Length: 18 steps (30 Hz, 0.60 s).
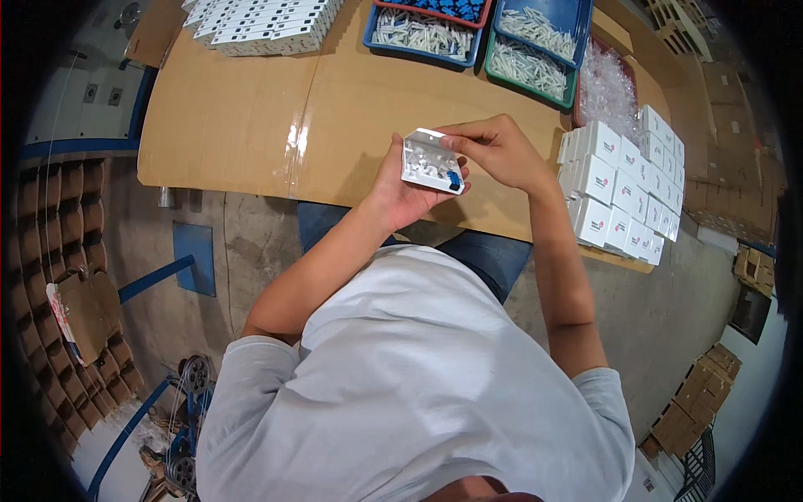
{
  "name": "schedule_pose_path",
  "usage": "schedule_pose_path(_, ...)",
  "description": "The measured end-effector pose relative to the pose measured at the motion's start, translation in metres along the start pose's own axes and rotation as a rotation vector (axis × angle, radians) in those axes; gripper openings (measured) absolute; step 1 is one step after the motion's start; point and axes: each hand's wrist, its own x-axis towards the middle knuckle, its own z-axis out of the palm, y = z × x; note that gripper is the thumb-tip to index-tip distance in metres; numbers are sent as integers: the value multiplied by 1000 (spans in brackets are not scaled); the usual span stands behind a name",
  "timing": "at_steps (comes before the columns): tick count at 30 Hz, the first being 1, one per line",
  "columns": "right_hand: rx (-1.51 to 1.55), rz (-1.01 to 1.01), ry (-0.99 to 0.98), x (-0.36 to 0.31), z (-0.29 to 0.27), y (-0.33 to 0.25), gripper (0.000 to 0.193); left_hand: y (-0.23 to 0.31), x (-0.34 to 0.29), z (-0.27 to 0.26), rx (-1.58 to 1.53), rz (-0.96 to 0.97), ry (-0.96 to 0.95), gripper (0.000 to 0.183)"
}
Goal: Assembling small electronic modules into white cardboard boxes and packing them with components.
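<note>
Above the table's near edge, a small white box [432,169] lies open in my left hand [395,186], which cups it from below and the left side. Inside are several small white pieces and a blue piece [454,180] at the right end. My right hand [502,151] pinches the raised lid [425,137] of the box between thumb and fingers, at its upper right corner. The fingers of my left hand under the box are partly hidden.
Stacked white boxes [623,188] stand at the table's right edge, and flat white boxes [268,25] lie at the far left. Blue [368,38] and green [535,90] trays hold small white pieces. Clear plastic pieces [606,84] fill a red tray beside them. Brown cardboard [226,117] covers the table.
</note>
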Motion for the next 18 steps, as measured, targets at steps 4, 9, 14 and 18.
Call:
schedule_pose_path(4,11,28,-31,3,1,-1,23,0,0,-4,7,14,-10,72)
schedule_pose_path(9,-58,11,-38,1,6,-6,23,0,-2,3,-21,31,16,69)
schedule_pose_path(14,-96,-4,-31,2,9,-2,24,1,-4,10,-15,44,59,65)
schedule_pose_path(18,-169,1,-76,2,12,-11,26,4,-2,5,-13,50,90,59)
